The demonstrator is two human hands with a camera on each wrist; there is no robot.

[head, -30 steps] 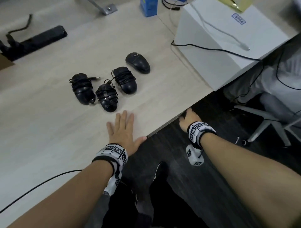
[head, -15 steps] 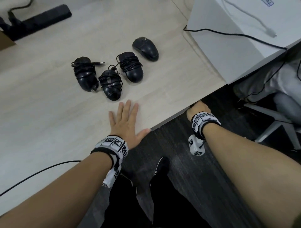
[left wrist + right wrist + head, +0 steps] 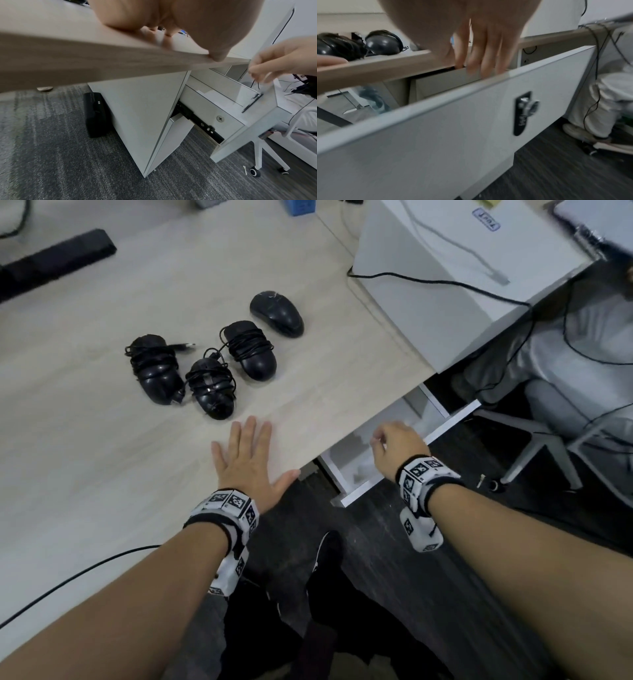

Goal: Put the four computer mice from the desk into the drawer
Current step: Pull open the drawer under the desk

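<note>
Pale wood-grain desk (image 3: 85, 457), matte. On it four black glossy mice in a loose arc: three wound in their own cords — left mouse (image 3: 154, 369), middle mouse (image 3: 211, 389), right wrapped mouse (image 3: 251, 350) — and one bare mouse (image 3: 276, 313) beyond them, cord not visible. White flat-fronted drawer (image 3: 404, 470) with a lock on its face, set under the desk edge. Half a second ago the drawer was shut and the right hand tucked under the edge; now the drawer stands pulled out, its pale inside showing. Left hand (image 3: 248, 460) lies flat on the desk, fingers straight and spread, just short of the middle mouse. Right hand (image 3: 397, 445) hovers over the drawer front, fingers loosely curled, holding nothing.
</note>
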